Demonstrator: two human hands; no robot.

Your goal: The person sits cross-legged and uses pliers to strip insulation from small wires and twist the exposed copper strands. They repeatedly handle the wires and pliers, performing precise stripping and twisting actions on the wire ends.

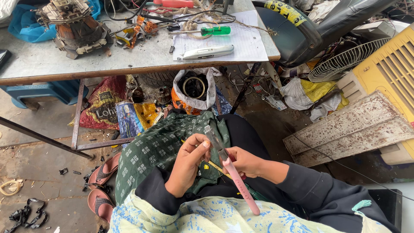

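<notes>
tool tip: we cannot see what the pink-handled tool grips; our left hand covers it.
motor: its top is cut off by the edge.
white bag: we cannot tell what is inside.
yellow cooler: cut off at the right edge.

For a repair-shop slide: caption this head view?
Seated by a cluttered table, both hands, left and right, hold pink-handled pliers over the lap.

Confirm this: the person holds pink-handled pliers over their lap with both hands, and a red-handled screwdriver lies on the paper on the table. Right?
Not quite. The head view shows the screwdriver has a green handle, not red. The rest holds: both hands, left and right, hold the pink-handled pliers over the lap.
</notes>
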